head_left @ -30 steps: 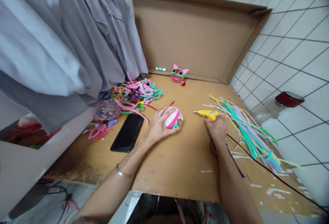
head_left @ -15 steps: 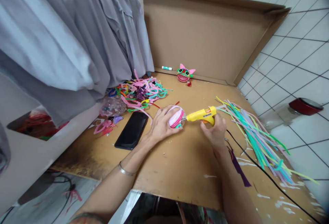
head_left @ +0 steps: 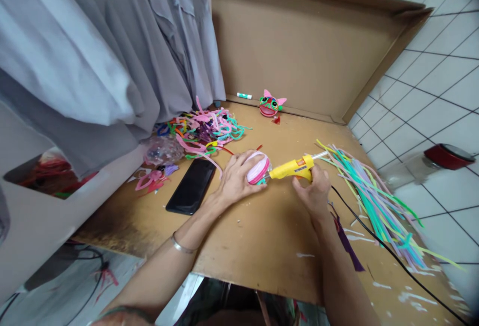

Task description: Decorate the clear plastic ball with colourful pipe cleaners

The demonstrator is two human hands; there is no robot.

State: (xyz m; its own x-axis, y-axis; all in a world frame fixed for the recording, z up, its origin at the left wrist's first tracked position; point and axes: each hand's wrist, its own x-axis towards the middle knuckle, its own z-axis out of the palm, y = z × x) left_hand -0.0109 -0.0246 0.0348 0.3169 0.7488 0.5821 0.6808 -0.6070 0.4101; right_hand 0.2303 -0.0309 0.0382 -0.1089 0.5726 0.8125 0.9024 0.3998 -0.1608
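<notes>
So I've got the phone (head_left: pixel 191 186) lying flat on the table (head_left: pixel 269 251), and the pink and white ball (head_left: pixel 257 167) is to the right of it, a touch farther from me. My left hand (head_left: pixel 236 179) is clamped on that ball, fingers over the top and left, thumb along the near side. Can't tell if it's sitting on the wood or lifted a hair.

My right hand (head_left: pixel 315 186) is wrapped round the handle of the yellow glue gun (head_left: pixel 294 168), farther right of the phone, nozzle up at the ball's right side. Touching or just short of it? Can't tell, and I can't see how hard the trigger's pressed either.

Handling-wise, I'd guess the ball is really light: fuzzy and a bit soft where it's pink and white, slicker where it looks like clear plastic, and probably easy to dent. I'd hold the fuzzy left half gently and keep skin off the nozzle side. The gun I'd call stiff and light, handle only, with its cord (head_left: pixel 392 256) likely tugging. Fuzzy pile (head_left: pixel 209 129) just beyond the phone, loose strips (head_left: pixel 368 201) way off to its right.
</notes>
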